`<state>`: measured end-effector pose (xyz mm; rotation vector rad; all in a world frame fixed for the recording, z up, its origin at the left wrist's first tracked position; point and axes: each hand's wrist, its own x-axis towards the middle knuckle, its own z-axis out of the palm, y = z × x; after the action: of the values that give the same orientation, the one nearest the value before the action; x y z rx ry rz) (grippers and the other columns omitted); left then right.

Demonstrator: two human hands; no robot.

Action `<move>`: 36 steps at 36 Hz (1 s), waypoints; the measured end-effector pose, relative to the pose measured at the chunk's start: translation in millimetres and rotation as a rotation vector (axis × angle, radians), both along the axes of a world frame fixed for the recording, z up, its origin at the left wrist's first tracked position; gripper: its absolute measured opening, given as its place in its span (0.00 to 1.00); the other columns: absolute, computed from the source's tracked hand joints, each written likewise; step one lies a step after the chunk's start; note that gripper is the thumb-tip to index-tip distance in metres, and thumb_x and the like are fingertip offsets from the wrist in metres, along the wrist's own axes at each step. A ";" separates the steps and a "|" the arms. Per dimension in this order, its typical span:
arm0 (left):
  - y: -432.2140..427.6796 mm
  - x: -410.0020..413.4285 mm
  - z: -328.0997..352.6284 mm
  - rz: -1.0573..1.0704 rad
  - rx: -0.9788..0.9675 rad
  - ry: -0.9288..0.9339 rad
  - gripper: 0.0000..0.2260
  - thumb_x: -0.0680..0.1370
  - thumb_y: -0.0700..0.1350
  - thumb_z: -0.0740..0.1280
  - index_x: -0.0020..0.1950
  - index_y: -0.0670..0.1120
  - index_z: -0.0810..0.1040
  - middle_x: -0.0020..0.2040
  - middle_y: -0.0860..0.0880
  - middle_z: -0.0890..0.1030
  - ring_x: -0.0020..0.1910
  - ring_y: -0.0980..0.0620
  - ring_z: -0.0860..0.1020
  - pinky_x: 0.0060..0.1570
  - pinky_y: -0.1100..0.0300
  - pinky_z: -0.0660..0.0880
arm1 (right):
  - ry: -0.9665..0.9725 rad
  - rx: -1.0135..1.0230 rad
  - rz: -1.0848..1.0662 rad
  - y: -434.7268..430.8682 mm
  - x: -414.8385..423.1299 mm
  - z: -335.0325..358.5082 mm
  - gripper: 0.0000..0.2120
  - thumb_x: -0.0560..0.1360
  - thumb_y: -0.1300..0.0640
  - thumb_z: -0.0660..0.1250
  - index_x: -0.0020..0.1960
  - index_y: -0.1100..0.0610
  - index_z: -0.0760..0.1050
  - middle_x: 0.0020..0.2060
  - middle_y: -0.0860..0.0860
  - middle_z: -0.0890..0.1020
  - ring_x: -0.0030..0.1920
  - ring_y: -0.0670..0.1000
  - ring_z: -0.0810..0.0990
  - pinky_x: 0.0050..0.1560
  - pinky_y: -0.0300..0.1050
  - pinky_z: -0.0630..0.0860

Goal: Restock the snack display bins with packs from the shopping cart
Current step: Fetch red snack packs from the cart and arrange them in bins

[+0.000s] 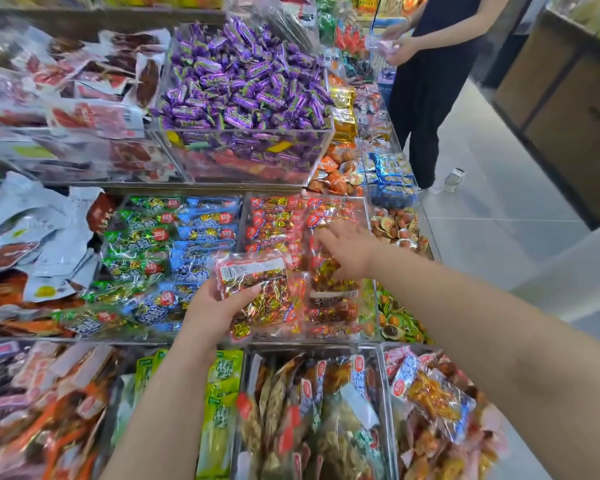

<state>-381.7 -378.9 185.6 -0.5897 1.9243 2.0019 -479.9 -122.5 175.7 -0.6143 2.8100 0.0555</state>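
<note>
My left hand (211, 311) grips a stack of red-and-gold snack packs (262, 296) from the left side, held just above the middle clear bin. That bin (368, 206) holds more of the same red packs (278, 223). My right hand (349, 251) reaches over the bin's right part with fingers spread flat, resting on the packs lying there (329, 278). The shopping cart is out of view.
Green and blue packs (174, 237) fill the bin to the left. Purple candies (246, 81) heap in a raised bin behind. Green pickle packs (222, 410) and mixed packs lie in near bins. A person in dark clothes (426, 91) stands at the display's far right corner, on the grey aisle floor (492, 209).
</note>
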 end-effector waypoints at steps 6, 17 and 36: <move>-0.3 -1.6 -4.5 -0.005 0.007 -0.004 0.16 0.67 0.48 0.78 0.50 0.52 0.77 0.45 0.48 0.85 0.43 0.45 0.85 0.32 0.53 0.79 | 0.051 0.225 -0.019 -10.3 14.6 -35.8 0.40 0.75 0.52 0.65 0.75 0.47 0.42 0.74 0.56 0.48 0.75 0.61 0.45 0.71 0.62 0.37; -1.4 -6.8 -8.3 -0.013 0.040 -0.036 0.21 0.62 0.50 0.79 0.52 0.52 0.76 0.44 0.49 0.86 0.42 0.46 0.85 0.32 0.53 0.80 | 0.118 0.156 -0.051 -8.4 20.6 -57.1 0.38 0.80 0.41 0.49 0.73 0.57 0.27 0.74 0.57 0.32 0.73 0.57 0.30 0.72 0.56 0.34; -2.5 3.4 5.5 -0.046 -0.051 -0.026 0.50 0.49 0.60 0.81 0.69 0.49 0.71 0.62 0.43 0.79 0.57 0.39 0.79 0.47 0.43 0.80 | 0.099 -0.322 -0.224 18.8 30.4 -16.2 0.37 0.76 0.40 0.60 0.77 0.53 0.48 0.77 0.53 0.52 0.76 0.55 0.48 0.73 0.50 0.47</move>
<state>-378.3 -381.4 191.1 -0.5754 1.9609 1.9131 -449.5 -103.8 159.5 -0.3646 2.9890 -0.4280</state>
